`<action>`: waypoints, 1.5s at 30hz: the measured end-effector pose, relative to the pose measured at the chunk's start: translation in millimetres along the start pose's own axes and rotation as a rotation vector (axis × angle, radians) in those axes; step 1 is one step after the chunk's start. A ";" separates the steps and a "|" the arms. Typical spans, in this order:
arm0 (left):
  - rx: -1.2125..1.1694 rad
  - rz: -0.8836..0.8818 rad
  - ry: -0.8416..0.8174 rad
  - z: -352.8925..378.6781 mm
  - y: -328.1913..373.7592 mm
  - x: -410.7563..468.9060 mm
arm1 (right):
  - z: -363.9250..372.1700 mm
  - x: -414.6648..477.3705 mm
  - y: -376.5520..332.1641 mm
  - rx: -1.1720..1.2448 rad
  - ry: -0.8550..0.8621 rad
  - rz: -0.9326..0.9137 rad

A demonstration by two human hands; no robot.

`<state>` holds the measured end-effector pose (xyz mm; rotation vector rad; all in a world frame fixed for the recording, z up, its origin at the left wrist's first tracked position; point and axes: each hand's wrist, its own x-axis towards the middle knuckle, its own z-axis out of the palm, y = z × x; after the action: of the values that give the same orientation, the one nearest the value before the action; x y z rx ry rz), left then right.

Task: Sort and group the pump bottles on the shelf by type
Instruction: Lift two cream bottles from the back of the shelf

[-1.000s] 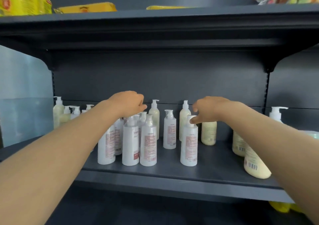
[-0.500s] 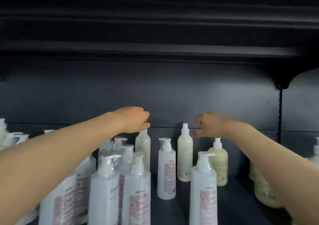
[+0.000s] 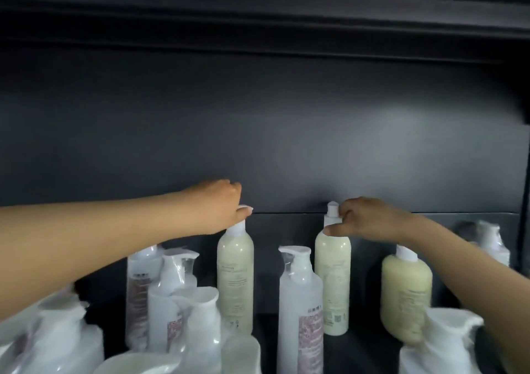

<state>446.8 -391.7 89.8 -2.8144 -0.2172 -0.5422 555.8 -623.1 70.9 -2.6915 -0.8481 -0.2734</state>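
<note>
Two tall cream pump bottles stand at the back of the dark shelf. My left hand (image 3: 218, 207) grips the pump top of the left cream bottle (image 3: 235, 276). My right hand (image 3: 364, 218) pinches the pump of the right cream bottle (image 3: 332, 281). A white bottle with a pink label (image 3: 299, 313) stands between and in front of them. A squat cream bottle (image 3: 405, 296) sits under my right forearm. Several white pink-label bottles (image 3: 163, 299) crowd the front left.
The dark back panel (image 3: 258, 132) rises right behind the bottles, and the upper shelf's underside (image 3: 258, 20) hangs overhead. White pump heads (image 3: 447, 342) sit blurred at the lower right, and another white bottle (image 3: 490, 244) stands at the far right.
The view has moved closer and lower into the shelf. Both hands have reached farther back and closed on the pump tops of the two tall cream bottles.
</note>
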 end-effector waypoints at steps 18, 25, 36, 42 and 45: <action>-0.912 -0.102 -0.252 45.8 -0.1 5.1 | 77.8 11.7 11.2 0.721 0.341 0.003; -1.122 -0.243 -0.347 48.5 -5.0 5.2 | 85.0 5.2 2.9 0.802 0.313 -0.061; -1.158 -0.108 -0.376 39.5 -0.7 3.1 | 73.4 1.5 6.3 0.785 0.293 -0.082; -1.215 -0.046 -0.209 8.3 -2.6 -1.9 | 45.0 -10.6 -1.2 0.875 0.359 -0.101; -1.236 -0.019 -0.114 -9.4 -0.8 -11.8 | 26.9 -20.2 -7.8 0.953 0.390 -0.091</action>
<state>432.6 -394.7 93.9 -4.0384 0.1457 -0.6673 537.3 -618.4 42.0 -1.6516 -0.7221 -0.2991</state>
